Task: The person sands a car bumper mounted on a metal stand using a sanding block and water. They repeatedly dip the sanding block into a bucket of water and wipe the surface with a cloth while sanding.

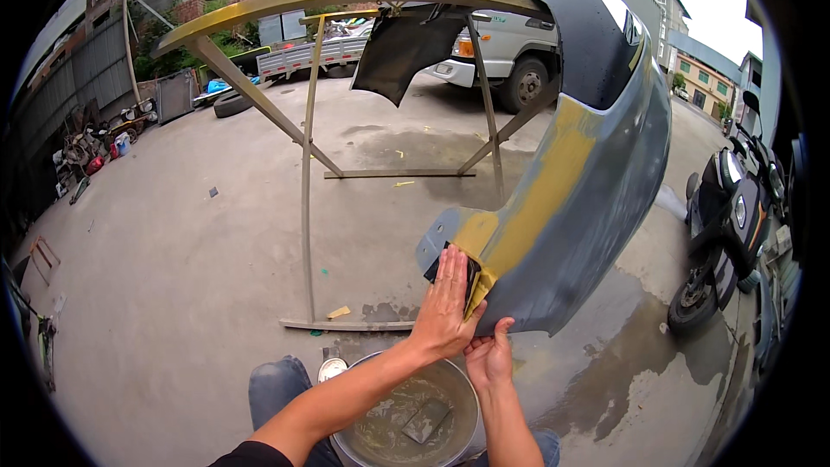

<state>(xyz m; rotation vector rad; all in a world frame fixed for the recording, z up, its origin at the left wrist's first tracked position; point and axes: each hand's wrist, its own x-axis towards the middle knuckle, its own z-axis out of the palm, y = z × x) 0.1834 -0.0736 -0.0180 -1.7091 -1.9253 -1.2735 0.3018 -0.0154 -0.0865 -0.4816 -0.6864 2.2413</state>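
Two hands on bumper (pixel 571 207) lower corner. Left hand (pixel 445 307) flat, fingers together, pressing dark sanding pad (pixel 430 266) against yellow-filler patch. Right hand (pixel 489 355) just below, thumb and fingers pinching bumper edge. Bumper hangs on frame (pixel 307 164), long axis running up and right, away from hands; worked corner directly ahead, left hand nearer. Basin (pixel 406 419) of murky water below forearms, on concrete floor (pixel 173 277).

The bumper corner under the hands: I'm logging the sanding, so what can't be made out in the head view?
- Dark pad under left hand: mostly covered by the palm.
- Right hand fingertips: hidden behind bumper edge.
- Flat piece in basin: blurred by murky water.
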